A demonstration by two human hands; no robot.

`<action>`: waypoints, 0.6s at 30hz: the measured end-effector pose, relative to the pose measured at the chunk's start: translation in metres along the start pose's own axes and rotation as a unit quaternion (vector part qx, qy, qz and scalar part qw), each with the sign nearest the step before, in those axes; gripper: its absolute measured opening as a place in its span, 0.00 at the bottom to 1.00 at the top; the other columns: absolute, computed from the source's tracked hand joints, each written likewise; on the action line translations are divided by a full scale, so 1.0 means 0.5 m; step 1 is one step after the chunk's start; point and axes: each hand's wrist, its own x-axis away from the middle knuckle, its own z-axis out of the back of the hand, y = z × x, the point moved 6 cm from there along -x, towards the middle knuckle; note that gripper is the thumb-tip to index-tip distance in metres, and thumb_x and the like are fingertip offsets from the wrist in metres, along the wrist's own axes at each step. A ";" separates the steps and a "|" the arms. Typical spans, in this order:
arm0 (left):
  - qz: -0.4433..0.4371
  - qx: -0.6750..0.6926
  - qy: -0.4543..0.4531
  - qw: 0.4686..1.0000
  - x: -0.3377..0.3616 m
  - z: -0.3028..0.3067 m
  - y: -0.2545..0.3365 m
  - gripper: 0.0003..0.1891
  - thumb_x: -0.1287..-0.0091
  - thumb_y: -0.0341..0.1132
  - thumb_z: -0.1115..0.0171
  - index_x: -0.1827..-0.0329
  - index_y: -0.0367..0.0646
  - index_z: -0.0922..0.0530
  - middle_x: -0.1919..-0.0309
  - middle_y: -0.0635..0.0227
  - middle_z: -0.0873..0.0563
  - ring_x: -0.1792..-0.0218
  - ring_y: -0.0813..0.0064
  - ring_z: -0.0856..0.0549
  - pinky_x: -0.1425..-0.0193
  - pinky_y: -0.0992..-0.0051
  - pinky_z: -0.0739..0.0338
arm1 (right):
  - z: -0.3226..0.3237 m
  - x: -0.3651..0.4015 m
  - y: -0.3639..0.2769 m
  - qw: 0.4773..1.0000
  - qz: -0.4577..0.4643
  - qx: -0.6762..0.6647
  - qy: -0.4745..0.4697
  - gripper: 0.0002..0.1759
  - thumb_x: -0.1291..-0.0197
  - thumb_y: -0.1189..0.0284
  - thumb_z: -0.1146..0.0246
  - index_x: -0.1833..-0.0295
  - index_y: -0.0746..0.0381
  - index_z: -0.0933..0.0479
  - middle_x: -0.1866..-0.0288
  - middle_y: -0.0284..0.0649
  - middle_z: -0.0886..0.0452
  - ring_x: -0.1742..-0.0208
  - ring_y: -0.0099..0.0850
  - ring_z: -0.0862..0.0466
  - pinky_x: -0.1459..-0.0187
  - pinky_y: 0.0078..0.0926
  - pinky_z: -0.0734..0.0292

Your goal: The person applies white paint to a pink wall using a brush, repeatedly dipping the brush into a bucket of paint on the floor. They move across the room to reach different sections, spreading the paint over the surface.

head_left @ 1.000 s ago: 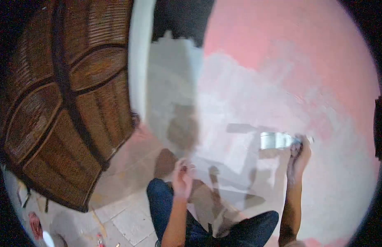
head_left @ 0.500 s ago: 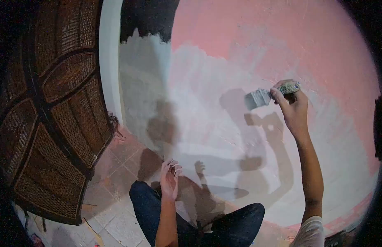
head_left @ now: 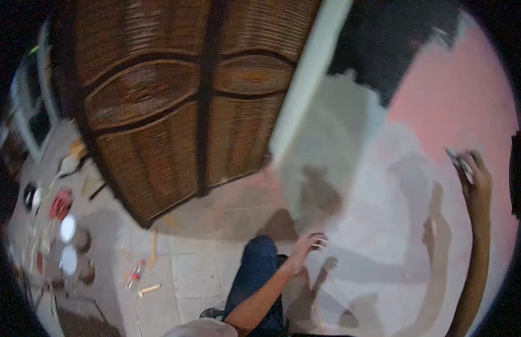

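Note:
My right hand (head_left: 478, 180) is closed around a paint brush (head_left: 461, 163), which is seen nearly edge-on at the right, close to the pink part of the wall (head_left: 457, 95). Whitish paint covers the lower wall (head_left: 378, 230), with a grey patch (head_left: 328, 129) to its left. My left hand (head_left: 306, 250) is raised above my bent knee, fingers loosely curled and apart, with nothing in it.
A brown woven panel (head_left: 153, 163) stands at the upper left beside a white post (head_left: 308, 78). On the tiled floor (head_left: 196, 269) lie a plastic bottle (head_left: 136, 274), two white round lids or containers (head_left: 68, 227), a red cloth (head_left: 61, 203) and a small stick (head_left: 150, 290).
The view has swung left, bringing the floor items into sight. The brush has turned from its broad side to its thin edge in my right hand.

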 end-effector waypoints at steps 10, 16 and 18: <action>-0.065 0.084 0.070 0.992 0.006 0.073 0.020 0.21 0.21 0.44 0.44 0.31 0.44 0.27 0.45 0.69 0.16 0.47 0.75 0.17 0.42 0.73 0.23 | -0.032 0.022 0.010 0.999 0.025 0.035 -0.028 0.08 0.33 0.72 0.31 0.50 0.54 0.17 0.51 0.40 0.14 0.54 0.45 0.13 0.58 0.39 0.15; -0.091 -0.008 -0.028 0.995 -0.106 -0.022 -0.002 0.20 0.22 0.45 0.42 0.34 0.43 0.25 0.43 0.67 0.17 0.47 0.73 0.16 0.41 0.71 0.22 | -0.082 0.069 0.207 0.999 -0.003 0.040 -0.027 0.17 0.32 0.78 0.36 0.39 0.60 0.20 0.46 0.48 0.17 0.48 0.49 0.14 0.49 0.37 0.16; -0.068 -0.025 -0.046 0.996 -0.180 -0.050 0.006 0.18 0.22 0.42 0.43 0.37 0.42 0.22 0.47 0.66 0.17 0.50 0.73 0.15 0.42 0.71 0.21 | -0.043 0.025 0.165 0.996 -0.020 0.064 -0.057 0.18 0.35 0.78 0.34 0.40 0.59 0.19 0.45 0.47 0.16 0.46 0.47 0.14 0.50 0.38 0.16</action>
